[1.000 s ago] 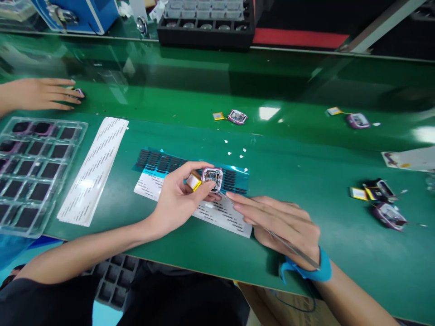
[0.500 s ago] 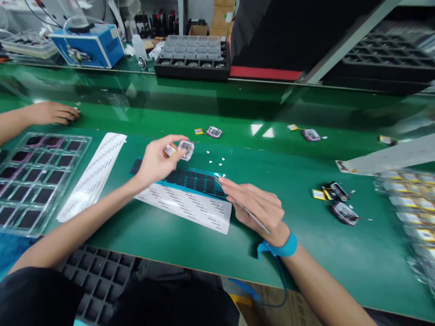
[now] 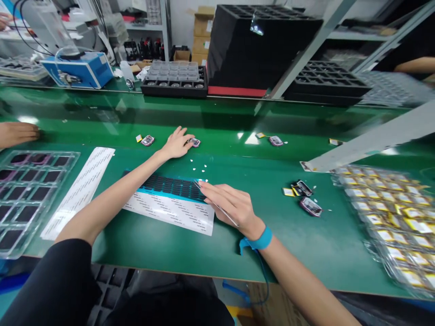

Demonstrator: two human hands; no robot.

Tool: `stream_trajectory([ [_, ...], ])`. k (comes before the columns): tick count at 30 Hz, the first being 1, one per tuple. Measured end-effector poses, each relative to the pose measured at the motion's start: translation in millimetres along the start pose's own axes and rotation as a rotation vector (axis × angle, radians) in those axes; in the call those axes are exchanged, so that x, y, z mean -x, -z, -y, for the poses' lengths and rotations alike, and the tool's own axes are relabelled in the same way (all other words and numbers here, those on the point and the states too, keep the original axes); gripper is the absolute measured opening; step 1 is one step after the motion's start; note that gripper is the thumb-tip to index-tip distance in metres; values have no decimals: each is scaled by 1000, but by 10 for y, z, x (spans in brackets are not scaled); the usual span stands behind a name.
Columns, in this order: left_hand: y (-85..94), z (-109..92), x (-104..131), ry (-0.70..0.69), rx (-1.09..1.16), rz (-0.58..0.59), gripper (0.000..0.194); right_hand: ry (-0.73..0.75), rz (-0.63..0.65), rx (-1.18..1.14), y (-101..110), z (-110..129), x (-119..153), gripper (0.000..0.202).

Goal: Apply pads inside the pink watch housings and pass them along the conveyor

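Observation:
My left hand [image 3: 176, 144] is stretched out flat on the shiny green belt [image 3: 102, 122], fingers spread. A small pink-rimmed watch module [image 3: 194, 142] lies at its fingertips, touching or nearly touching them. My right hand [image 3: 231, 203] rests on the green table and grips thin metal tweezers [image 3: 217, 206]. Their tip lies at the edge of a blue sheet of black pads [image 3: 170, 184]. A white label sheet [image 3: 170, 210] lies under that sheet. A blue strap [image 3: 260, 242] circles my right wrist.
More modules lie on the belt [image 3: 147, 140] [image 3: 276, 141] and on the table at right [image 3: 307, 204]. A clear tray [image 3: 27, 194] and a white sheet [image 3: 79, 190] sit at left, battery trays [image 3: 390, 213] at right. Another person's hand [image 3: 16, 133] rests far left.
My left hand has carried the module from in front of me out to the belt and opened over it. The right hand stayed by the pad sheet with the tweezers. The camera tilted up.

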State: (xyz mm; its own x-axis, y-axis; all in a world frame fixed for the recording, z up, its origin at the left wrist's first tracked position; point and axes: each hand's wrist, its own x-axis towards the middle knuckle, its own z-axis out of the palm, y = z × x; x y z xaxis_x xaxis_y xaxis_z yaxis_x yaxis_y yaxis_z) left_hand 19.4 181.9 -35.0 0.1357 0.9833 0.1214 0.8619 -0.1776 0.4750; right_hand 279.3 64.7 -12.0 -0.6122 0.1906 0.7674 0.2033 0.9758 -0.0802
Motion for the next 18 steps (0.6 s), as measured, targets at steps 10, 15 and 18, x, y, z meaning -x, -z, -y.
stream_trajectory([
  [10,72,145,21,-81,104,-25,30,9,27,11,-17,23,-20,26],
  [15,73,169,36,-94,129,-81,30,8,35,9,-17,19,-22,29],
  [18,65,183,52,-88,131,-112,33,-1,49,22,-13,17,-20,32],
])
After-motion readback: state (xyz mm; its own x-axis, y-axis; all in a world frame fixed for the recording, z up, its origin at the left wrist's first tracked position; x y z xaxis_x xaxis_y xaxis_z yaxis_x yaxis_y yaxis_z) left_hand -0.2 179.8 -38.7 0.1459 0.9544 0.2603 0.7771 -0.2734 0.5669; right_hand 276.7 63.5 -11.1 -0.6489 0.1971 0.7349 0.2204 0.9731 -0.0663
